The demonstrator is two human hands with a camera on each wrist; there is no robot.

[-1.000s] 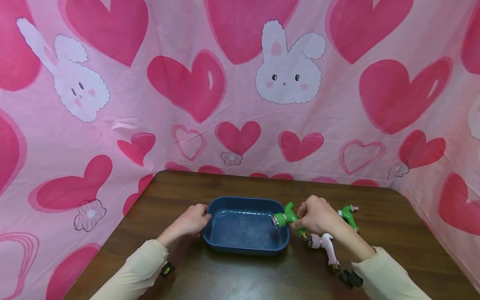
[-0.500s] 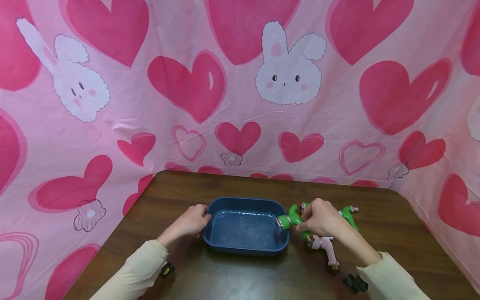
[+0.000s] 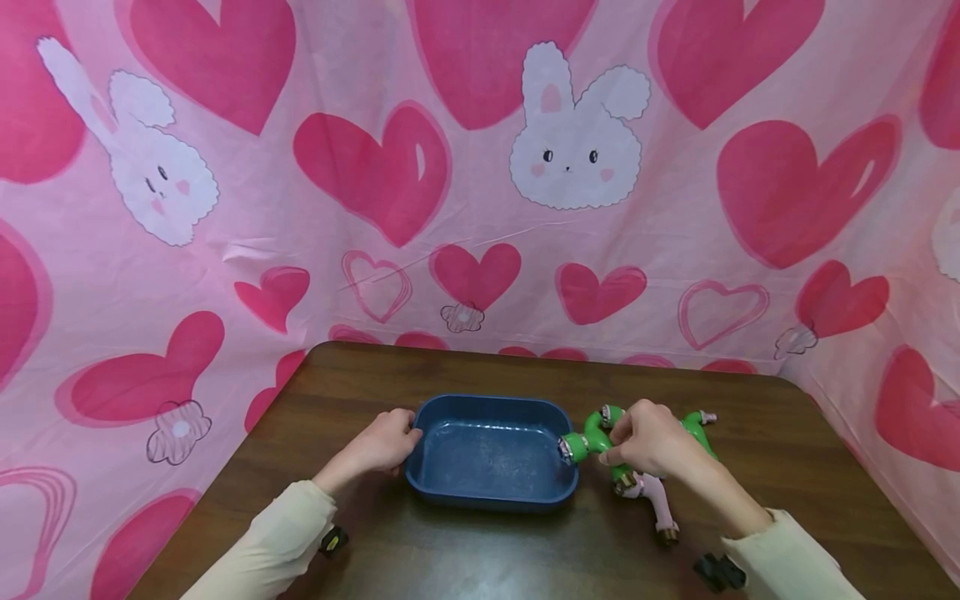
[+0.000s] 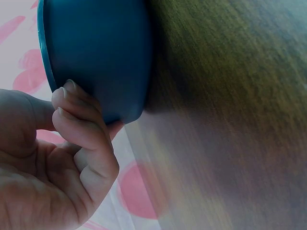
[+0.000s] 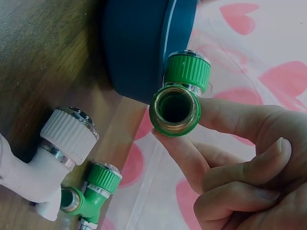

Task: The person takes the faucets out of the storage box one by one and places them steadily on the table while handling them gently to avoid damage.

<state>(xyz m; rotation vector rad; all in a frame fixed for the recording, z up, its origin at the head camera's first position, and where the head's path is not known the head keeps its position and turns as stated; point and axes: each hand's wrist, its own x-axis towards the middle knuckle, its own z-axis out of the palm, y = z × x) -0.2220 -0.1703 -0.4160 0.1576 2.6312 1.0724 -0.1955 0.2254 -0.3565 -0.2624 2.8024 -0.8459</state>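
A blue rectangular basin [image 3: 487, 502] sits on the table. My left hand [image 3: 381, 442] grips its left end, fingers curled at the outer wall [image 4: 103, 52]. In my right hand [image 3: 651, 437] a green tap [image 3: 595, 435] is pinched between thumb and fingers, its ribbed knob over the basin's right rim. The right wrist view looks into the threaded end of this green tap [image 5: 175, 110]. Below the right hand lies a pale pink tap [image 3: 660, 507], its upper end partly covered by the held tap. Another green tap [image 3: 696, 429] lies behind that hand, its middle hidden.
The brown wooden table [image 3: 465, 550] ends at a pink curtain [image 3: 480, 208] printed with hearts and rabbits, which hangs at the back and sides. Small black devices sit at the left wrist [image 3: 334, 540] and right wrist [image 3: 720, 572].
My right hand has shifted right with the green tap, drawing its knob from over the basin's inside back to the rim. The other green tap's knob has come into view. The left hand stays put.
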